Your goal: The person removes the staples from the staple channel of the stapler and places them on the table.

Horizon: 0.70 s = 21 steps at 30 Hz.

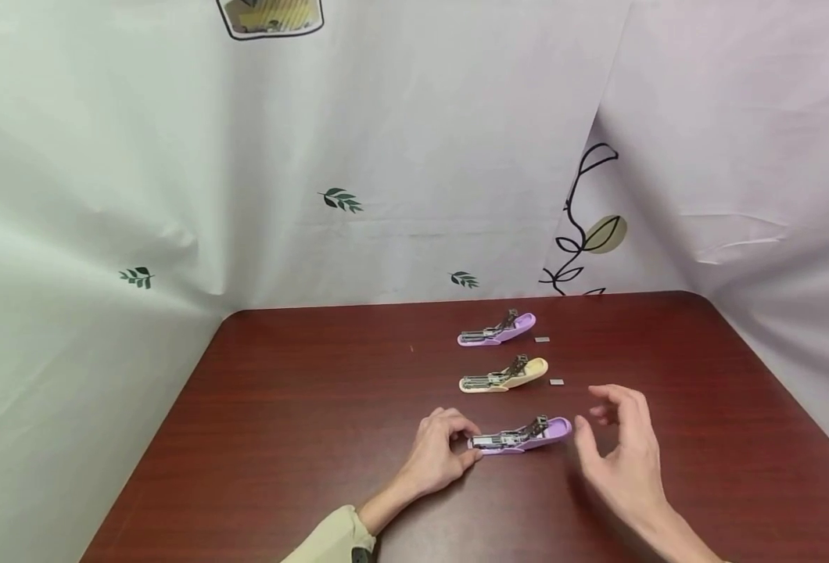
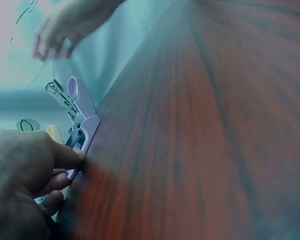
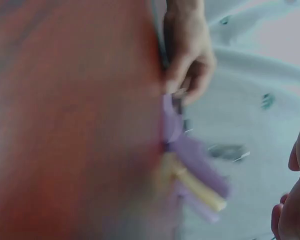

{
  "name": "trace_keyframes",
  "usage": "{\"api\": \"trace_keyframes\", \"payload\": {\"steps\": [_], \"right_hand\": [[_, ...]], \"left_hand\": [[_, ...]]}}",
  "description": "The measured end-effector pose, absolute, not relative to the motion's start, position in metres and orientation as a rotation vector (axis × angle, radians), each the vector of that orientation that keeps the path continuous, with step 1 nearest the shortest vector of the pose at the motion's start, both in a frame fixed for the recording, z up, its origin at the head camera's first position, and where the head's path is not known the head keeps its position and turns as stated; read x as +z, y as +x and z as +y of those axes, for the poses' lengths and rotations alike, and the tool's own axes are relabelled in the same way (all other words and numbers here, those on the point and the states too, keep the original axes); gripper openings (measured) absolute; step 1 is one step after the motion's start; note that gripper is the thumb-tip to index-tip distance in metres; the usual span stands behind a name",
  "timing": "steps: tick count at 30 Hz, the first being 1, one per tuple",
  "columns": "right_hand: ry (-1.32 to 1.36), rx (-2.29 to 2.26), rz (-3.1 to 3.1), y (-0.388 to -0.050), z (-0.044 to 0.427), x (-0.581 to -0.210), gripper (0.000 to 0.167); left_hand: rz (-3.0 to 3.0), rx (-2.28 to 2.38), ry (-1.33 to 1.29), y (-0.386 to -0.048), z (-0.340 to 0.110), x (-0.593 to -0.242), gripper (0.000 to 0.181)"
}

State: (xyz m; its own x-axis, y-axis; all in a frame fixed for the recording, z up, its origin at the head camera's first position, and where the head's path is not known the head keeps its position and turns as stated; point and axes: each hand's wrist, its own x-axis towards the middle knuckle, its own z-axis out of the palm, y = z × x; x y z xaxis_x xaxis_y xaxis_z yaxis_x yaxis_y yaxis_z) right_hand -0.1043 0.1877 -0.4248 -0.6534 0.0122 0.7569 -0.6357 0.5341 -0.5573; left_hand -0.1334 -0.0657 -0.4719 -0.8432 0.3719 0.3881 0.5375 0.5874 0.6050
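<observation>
Nearest me on the table lies a purple stapler (image 1: 523, 439), opened out so its metal inside shows. My left hand (image 1: 437, 452) pinches its left end between thumb and fingers. In the left wrist view the thumb of that hand (image 2: 25, 160) presses the lower end of the purple stapler (image 2: 87, 107). Just past the stapler's right end hovers my right hand (image 1: 626, 453), thumb and fingers spread apart, holding nothing. The right wrist view is blurred; the right hand (image 3: 297, 195) shows at its right edge, apart from the purple stapler (image 3: 197, 160).
Behind lie a yellow stapler (image 1: 502, 377) and another purple stapler (image 1: 495, 332), both opened out too. A small grey staple strip (image 1: 557, 382) sits right of the yellow one, another staple strip (image 1: 542, 339) right of the far one. A pale curtain (image 1: 414, 156) surrounds the brown table (image 1: 302, 407).
</observation>
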Motion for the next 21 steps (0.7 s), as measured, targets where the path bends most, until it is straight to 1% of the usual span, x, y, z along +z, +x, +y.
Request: {"api": "trace_keyframes", "payload": {"steps": [2, 6, 9, 16, 21], "right_hand": [[0.564, 1.144, -2.004, -0.102, 0.181, -0.421, 0.04], [0.66, 1.351, -2.101, -0.092, 0.164, -0.426, 0.043], [0.627, 1.492, -2.195, -0.084, 0.153, -0.433, 0.039], [0.523, 1.682, -2.364, -0.082, 0.134, -0.437, 0.021], [0.445, 1.768, -2.485, -0.086, 0.126, -0.443, 0.019]], "left_hand": [[-2.594, -1.097, -0.758, -0.134, -0.066, -0.471, 0.021], [-2.584, -1.104, -0.757, -0.134, -0.066, -0.471, 0.021], [-2.582, -1.111, -0.764, -0.134, -0.065, -0.472, 0.021], [-2.559, -1.124, -0.763, -0.133, -0.066, -0.473, 0.022], [-2.57, -1.135, -0.77, -0.132, -0.066, -0.472, 0.021]]}}
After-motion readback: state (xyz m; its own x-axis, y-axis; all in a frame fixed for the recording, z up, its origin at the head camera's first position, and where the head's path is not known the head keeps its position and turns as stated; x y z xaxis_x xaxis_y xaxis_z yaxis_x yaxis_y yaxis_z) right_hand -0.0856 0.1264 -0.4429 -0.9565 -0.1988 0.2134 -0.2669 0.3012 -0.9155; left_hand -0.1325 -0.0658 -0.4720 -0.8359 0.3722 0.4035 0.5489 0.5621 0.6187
